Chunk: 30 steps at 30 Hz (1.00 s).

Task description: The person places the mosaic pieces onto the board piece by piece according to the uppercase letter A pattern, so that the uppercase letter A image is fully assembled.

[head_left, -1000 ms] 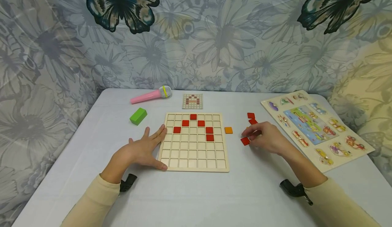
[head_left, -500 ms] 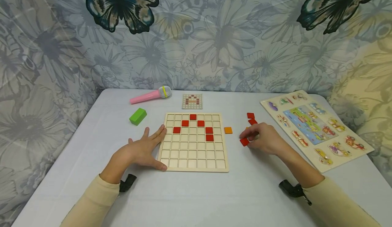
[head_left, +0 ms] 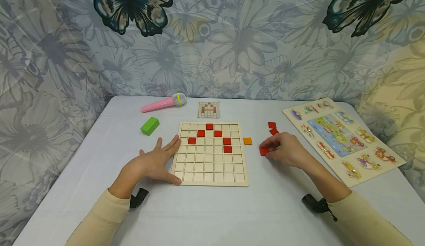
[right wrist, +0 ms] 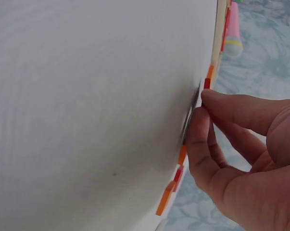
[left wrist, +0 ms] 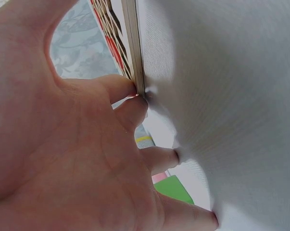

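My left hand (head_left: 154, 163) lies spread at the left edge of a wooden grid board (head_left: 205, 167). In the left wrist view, two fingertips touch the board's edge (left wrist: 133, 45) and the other fingers (left wrist: 159, 160) reach down to the cloth. Several red square tiles sit in the board's cells, forming a peak with its longer side at the right. To the right of the board, my right hand (head_left: 286, 151) pinches a red tile (head_left: 263, 151) between thumb and fingers. The right wrist view shows this tile (right wrist: 207, 83) at the fingertips, close over the table.
An orange tile (head_left: 248, 141) lies beside the board. Loose red tiles (head_left: 272, 125) lie behind my right hand. A small pattern card (head_left: 208, 110), a pink toy microphone (head_left: 162, 103) and a green block (head_left: 150, 125) stand farther back. A picture puzzle board (head_left: 345, 142) lies at the right.
The right hand has shifted slightly left with the red tile, which has turned straighter between its fingers. The left hand and the board stay in place.
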Motion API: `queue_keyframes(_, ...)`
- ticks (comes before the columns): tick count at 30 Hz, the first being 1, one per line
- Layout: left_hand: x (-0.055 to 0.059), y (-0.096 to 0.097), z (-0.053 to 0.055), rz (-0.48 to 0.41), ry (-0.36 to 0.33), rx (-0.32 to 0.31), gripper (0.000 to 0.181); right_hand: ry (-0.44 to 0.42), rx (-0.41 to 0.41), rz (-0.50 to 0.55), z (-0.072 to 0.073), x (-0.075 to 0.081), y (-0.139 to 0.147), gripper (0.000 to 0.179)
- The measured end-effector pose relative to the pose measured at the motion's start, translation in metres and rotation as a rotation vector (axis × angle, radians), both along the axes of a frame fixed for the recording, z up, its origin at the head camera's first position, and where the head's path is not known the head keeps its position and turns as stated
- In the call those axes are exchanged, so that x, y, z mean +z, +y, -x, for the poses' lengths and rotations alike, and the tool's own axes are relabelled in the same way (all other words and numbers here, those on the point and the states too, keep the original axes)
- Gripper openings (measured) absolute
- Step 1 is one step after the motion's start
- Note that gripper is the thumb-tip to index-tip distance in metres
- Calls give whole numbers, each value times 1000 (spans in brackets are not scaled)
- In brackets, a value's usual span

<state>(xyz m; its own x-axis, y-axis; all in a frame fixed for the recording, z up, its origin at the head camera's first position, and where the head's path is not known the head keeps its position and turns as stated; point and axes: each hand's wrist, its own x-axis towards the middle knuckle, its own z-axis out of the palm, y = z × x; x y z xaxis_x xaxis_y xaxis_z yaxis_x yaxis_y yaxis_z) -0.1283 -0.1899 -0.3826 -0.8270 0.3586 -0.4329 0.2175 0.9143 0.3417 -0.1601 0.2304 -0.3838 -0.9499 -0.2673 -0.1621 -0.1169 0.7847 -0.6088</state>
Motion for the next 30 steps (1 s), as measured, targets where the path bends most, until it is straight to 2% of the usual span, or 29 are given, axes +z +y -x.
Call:
queue_keyframes(8,0,-1,0,5,3,0,133,-1,-25,-4,2,2,-6,29)
queue_keyframes(17,0,-1,0,4,6,-8,133,22,-16,15,4,4,-15,29)
queue_keyframes(30,0,0,1,10,3,-7,133,-6,-6,99,10,7,-42,31)
